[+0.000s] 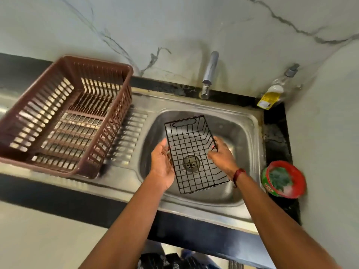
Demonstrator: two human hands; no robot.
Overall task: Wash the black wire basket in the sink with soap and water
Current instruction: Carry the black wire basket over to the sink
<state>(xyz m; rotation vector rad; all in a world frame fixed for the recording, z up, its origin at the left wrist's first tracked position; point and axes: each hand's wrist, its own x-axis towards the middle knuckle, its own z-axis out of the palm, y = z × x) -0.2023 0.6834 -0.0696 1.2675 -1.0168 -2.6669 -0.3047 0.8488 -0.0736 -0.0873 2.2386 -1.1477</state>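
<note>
- The black wire basket (pixel 191 152) is held above the steel sink (pixel 250 133), over the drain (pixel 191 164), which shows through its grid; its open side faces the camera, and the end with the handle slot points to the tap.
- The left hand (pixel 162 167) is at the left long edge; the palm faces the basket and the fingers (pixel 162 147) are spread loosely against the wire. I cannot tell if they really grip it.
- The right hand (pixel 221 155) holds the right long edge; its fingers curl around the rim wire. A red thread band (pixel 238 174) is on this wrist.
- The tap (pixel 208 74) stands behind the sink; no water stream is visible.
- A brown plastic dish rack (pixel 64 115) stands on the ribbed drainboard at the left.
- On the dark tabletop (pixel 275 140) at the right, a red round tub (pixel 284 179) contains a green scrubber with foam; its label is blurred and not readable.
- In the far corner a clear bottle (pixel 275 92) with a yellow label leans; the writing is too small to read.
- The wall (pixel 174 26) is pale marble with grey veins.
- At the bottom edge, dark things below the tabletop are cut off and hard to make out.
</note>
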